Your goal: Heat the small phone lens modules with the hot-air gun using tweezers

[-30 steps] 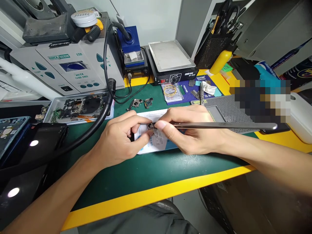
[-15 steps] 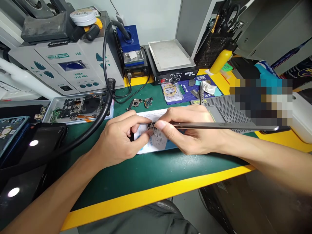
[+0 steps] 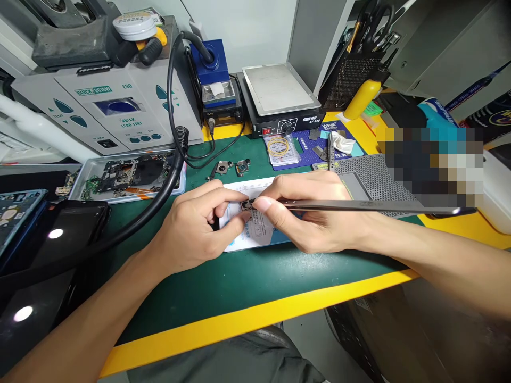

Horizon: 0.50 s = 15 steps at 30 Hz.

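My left hand (image 3: 195, 223) pinches the edge of a small dark part (image 3: 246, 204), which looks like a phone camera module, between thumb and forefinger. My right hand (image 3: 311, 213) grips a long, slim metal tool (image 3: 359, 205) like a pen, its shaft pointing back to the right. The tool's tip is at the small part, mostly hidden by my right fingers. Both hands rest over a white and blue printed card or pad (image 3: 247, 239). Two loose camera modules (image 3: 224, 167) lie just behind it on the green mat (image 3: 191, 298).
A hot-air station (image 3: 120, 117) stands back left, its black hose (image 3: 147, 218) crossing above the left side. Phones (image 3: 75, 229) and an opened phone tray (image 3: 131, 175) lie left. Behind stand a soldering iron holder (image 3: 209, 64) and a heating plate (image 3: 279, 90). A yellow bottle (image 3: 362, 100) is back right.
The view has shifted very slightly. Both hands keep the same pose on the small part, with no clear movement.
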Motion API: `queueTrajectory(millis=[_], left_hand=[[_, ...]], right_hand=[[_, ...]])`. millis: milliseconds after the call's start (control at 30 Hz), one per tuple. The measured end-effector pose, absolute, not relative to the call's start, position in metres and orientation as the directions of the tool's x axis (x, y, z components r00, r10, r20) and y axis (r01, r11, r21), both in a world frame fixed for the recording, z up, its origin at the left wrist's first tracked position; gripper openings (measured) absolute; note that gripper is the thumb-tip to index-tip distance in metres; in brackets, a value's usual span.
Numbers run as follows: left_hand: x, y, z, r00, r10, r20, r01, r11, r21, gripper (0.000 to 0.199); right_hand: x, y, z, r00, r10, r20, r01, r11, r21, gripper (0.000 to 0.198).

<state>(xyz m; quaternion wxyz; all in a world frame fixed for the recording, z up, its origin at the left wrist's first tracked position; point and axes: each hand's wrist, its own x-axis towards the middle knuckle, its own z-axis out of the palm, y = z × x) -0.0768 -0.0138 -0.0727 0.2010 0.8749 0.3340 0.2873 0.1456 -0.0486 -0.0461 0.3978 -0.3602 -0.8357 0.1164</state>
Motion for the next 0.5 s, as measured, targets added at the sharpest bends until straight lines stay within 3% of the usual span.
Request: queueTrajectory(millis=[267, 500], left_hand=[[-0.0780, -0.0138, -0.0714, 0.614, 0.693, 0.378, 0.475, -0.707, 0.524, 0.014], [-0.0764, -0.0135, -0.0737, 0.625, 0.675, 0.392, 0.468, -0.726, 0.505, 0.016]], right_hand=[[0.1479, -0.0496, -0.0511, -0.426, 0.714, 0.555, 0.543, 0.693, -0.475, 0.026], [0.1446, -0.0495, -0.0536, -0.476, 0.627, 0.616, 0.498, 0.770, -0.399, 0.022]])
